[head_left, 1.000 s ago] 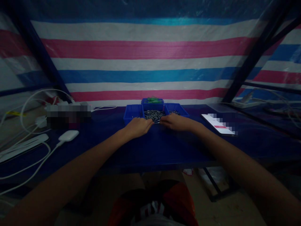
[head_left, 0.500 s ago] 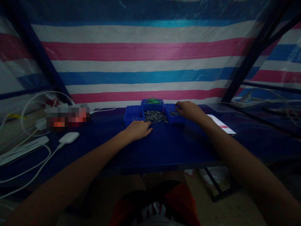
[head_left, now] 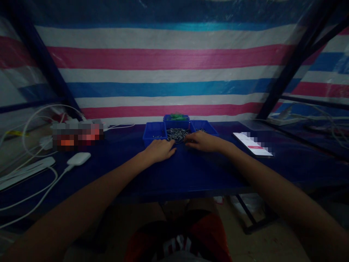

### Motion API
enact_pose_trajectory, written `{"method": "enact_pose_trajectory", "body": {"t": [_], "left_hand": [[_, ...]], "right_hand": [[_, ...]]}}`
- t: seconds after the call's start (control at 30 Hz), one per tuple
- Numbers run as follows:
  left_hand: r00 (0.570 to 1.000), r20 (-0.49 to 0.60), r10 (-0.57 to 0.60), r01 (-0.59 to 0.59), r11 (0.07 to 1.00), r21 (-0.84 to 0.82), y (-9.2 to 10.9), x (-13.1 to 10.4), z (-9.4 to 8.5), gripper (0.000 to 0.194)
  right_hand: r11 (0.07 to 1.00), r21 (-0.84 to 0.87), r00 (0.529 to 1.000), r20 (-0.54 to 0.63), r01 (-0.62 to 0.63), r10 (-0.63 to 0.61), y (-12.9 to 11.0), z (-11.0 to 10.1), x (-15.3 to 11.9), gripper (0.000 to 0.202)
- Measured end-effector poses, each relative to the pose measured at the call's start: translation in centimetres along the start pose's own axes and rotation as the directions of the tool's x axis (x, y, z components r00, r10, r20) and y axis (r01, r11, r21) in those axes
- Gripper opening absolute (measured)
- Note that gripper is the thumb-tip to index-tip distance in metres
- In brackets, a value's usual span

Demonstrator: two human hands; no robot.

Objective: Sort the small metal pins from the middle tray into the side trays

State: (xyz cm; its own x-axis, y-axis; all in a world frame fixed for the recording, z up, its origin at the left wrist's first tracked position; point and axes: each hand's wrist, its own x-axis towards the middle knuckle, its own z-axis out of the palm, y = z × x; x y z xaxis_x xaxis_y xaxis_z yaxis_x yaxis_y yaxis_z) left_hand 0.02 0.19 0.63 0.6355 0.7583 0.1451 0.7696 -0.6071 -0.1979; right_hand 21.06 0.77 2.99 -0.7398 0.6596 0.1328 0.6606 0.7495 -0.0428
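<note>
A loose heap of small, shiny, screw-like metal pieces [head_left: 176, 134] lies on the blue table between three blue bins. My left hand [head_left: 160, 150] rests at the front of the left bin [head_left: 154, 128], fingers stretched out and thumb apart, with nothing visible in it. At the right edge of the heap, my right hand [head_left: 203, 141] has its fingertips by the metal pieces, thumb and fingers slightly apart. It partly covers the right bin [head_left: 208, 127], where more metal pieces show. Green material [head_left: 177, 116] sits in the back bin [head_left: 168, 119].
To the right lies a phone [head_left: 253, 145] with a lit screen. White cables, a white charger [head_left: 79, 159] and a blurred-out cluster crowd the left side. A striped plastic sheet [head_left: 174, 72] hangs behind the table [head_left: 188, 174], between dark blue frame posts.
My right hand has moved left and nearer to me, from over the right bin to the heap's right edge. My left hand has stayed nearly still.
</note>
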Motion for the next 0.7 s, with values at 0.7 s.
{"method": "enact_pose_trajectory", "body": {"t": [0.7], "left_hand": [[0.989,-0.034,0.146,-0.148,0.985,-0.087,0.36,0.07,-0.29,0.023]], "right_hand": [[0.998,0.052,0.995,0.093,0.029,-0.033,-0.60,0.17,0.07,0.018]]}}
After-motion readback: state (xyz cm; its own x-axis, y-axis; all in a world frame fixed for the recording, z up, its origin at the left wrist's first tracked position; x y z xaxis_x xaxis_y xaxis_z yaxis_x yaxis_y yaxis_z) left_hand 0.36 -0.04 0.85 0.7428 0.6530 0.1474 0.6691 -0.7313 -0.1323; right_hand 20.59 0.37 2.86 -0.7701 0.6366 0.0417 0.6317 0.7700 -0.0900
